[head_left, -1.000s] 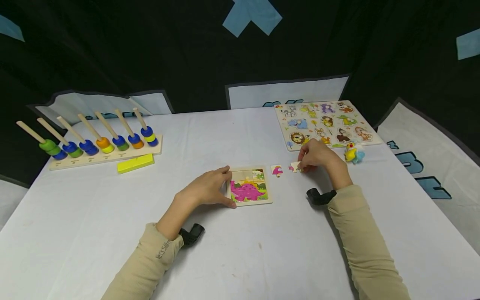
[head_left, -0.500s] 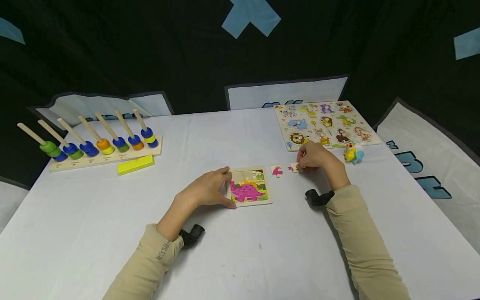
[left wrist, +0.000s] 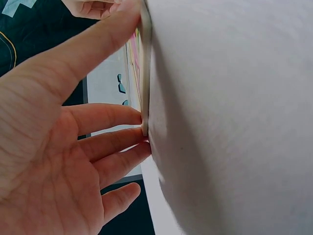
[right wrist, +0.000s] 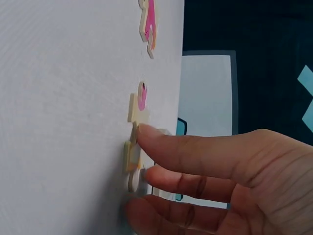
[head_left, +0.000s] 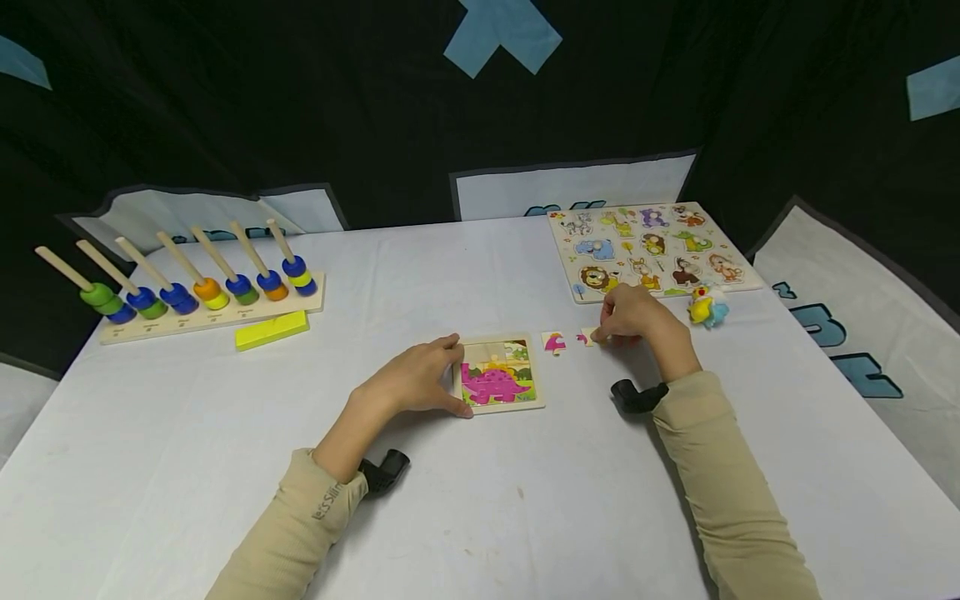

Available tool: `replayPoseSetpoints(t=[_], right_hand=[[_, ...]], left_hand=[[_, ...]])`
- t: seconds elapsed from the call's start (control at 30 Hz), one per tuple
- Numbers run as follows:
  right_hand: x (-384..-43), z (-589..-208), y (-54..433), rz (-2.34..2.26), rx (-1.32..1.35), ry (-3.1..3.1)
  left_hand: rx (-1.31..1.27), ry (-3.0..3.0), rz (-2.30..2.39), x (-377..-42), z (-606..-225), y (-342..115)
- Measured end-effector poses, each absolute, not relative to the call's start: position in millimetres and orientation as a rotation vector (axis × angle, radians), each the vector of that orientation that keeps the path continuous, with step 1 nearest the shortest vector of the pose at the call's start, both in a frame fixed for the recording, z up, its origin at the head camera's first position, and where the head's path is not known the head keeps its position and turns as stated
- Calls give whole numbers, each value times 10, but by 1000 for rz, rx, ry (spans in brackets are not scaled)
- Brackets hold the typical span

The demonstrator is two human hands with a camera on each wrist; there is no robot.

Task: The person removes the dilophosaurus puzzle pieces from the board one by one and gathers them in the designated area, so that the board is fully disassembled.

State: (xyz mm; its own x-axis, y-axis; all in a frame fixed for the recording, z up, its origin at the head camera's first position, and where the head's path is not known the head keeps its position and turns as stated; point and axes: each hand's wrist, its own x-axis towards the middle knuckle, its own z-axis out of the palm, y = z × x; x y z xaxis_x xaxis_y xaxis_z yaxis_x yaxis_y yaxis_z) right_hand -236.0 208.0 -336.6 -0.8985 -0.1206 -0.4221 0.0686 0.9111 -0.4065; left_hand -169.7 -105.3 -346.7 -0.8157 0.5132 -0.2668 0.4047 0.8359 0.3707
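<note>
While the left hand grips the left side of the dinosaur puzzle tray near the middle of the table, the right hand pinches a puzzle piece farther right. Between tray and right hand lies a pink piece.

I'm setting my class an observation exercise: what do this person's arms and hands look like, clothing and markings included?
The person wears long beige fabric sleeves, the left one marked with dark lettering. A small, black, elbow-shaped camera shows at each cuff. Both hands are ungloved.
</note>
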Motion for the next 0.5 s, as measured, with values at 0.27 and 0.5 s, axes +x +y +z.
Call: replayPoseSetpoints(t=[0.27, 0.5], right_hand=[[-2371, -3380, 2111, -519, -82, 2693], [-2361, -3382, 2090, -552, -73, 2797]], left_hand=[[699, 2655, 431, -1689, -3460, -1058], [697, 2658, 428, -1693, -3451, -1057]])
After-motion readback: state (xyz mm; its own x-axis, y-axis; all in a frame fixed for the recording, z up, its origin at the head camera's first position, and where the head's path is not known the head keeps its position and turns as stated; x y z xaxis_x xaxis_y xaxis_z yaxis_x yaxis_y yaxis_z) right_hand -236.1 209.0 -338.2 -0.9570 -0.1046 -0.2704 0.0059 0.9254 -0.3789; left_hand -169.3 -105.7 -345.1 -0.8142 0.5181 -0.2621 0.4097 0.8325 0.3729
